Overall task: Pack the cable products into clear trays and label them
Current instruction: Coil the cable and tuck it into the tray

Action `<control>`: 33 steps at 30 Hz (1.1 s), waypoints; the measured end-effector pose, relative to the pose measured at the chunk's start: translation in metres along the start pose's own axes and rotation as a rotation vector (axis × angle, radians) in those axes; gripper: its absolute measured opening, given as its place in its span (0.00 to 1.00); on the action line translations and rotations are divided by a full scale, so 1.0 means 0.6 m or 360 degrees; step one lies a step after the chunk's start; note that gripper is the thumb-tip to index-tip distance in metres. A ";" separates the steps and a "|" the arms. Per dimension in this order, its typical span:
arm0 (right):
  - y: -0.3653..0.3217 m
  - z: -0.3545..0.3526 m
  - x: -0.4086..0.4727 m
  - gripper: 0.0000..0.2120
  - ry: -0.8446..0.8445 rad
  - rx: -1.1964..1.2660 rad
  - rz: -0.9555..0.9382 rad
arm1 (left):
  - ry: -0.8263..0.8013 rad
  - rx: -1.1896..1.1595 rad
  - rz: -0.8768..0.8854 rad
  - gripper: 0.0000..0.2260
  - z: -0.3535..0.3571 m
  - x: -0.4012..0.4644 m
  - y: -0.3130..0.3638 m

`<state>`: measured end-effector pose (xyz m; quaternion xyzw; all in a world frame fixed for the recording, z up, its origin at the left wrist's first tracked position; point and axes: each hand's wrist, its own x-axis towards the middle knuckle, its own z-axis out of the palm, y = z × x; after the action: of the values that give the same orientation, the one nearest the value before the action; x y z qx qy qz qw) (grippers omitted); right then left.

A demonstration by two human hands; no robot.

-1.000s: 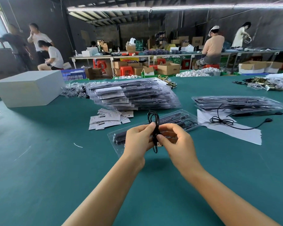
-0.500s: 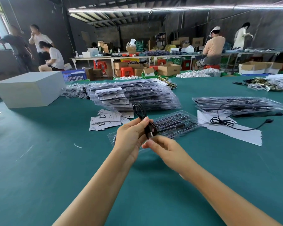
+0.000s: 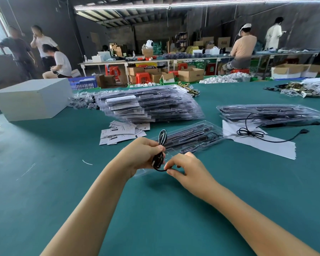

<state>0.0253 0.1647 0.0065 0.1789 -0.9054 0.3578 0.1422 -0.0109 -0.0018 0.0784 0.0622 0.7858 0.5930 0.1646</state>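
Two hands meet over the green surface [image 3: 44, 182], working one black cable [image 3: 160, 154] just in front of an open clear tray [image 3: 207, 143]. The left hand [image 3: 140, 156] has its fingers curled around the bundled middle of the cable, with a loop standing up out of the fist toward twelve o'clock. The right hand [image 3: 188, 167] pinches the low end of the same cable between thumb and fingertips, at about three o'clock from the left. The tray lies flat just beyond the hands, toward one o'clock, and already seems to carry long dark parts; whether the cable's own slot is free I cannot tell. Judging by the layout, the job is well under way but far from over. A tall, slumping heap of filled trays [image 3: 151, 106] sits at twelve o'clock, and a lower stack of trays [image 3: 270, 113] lies at two o'clock. Near that stack a loose cable [image 3: 262, 133] rests on a white sheet [image 3: 277, 146], not yet packed. A scatter of paper labels [image 3: 118, 132] lies at eleven o'clock, just in front of the tall heap. The cable in hand looks to be mid-coiling, so what remains for this tray is probably to finish the bundle, seat it, close the tray and add a label. A white box [image 3: 31, 98] stands at ten o'clock, well apart from the work.
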 end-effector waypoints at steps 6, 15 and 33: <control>0.009 0.001 0.003 0.03 0.0112 0.0012 0.0071 | 0.0037 0.0735 0.0038 0.11 0.014 0.001 -0.002; 0.007 -0.024 0.008 0.19 0.0648 0.0104 0.0114 | 0.0140 0.1655 0.0178 0.11 0.054 0.002 -0.005; -0.005 0.005 -0.006 0.16 0.0332 -0.0466 -0.0511 | 0.0288 0.1225 0.0168 0.07 0.039 0.004 -0.007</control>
<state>0.0297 0.1613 0.0049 0.2602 -0.8880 0.2119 0.3145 -0.0050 0.0187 0.0682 0.1071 0.9576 0.2659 0.0287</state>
